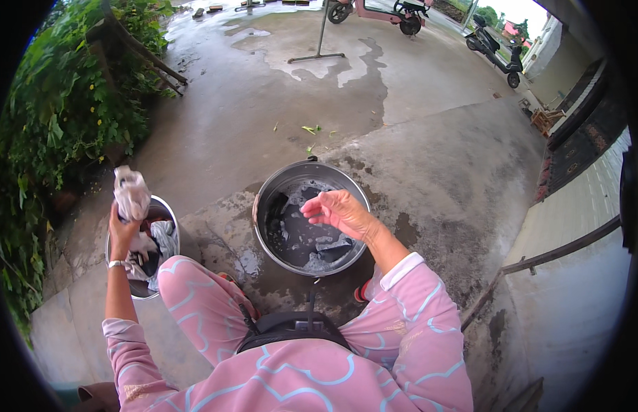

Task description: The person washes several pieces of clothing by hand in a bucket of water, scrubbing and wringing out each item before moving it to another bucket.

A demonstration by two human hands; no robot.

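Pale cloth is clamped in L hand nr bucket w/ clothes; R hand hangs over basin w/ sudsy water, grip loosely apart.

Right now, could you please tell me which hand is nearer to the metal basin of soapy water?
Right: the right hand is over the metal basin. The left hand is off to the basin's left, by the bucket, holding a pale cloth.
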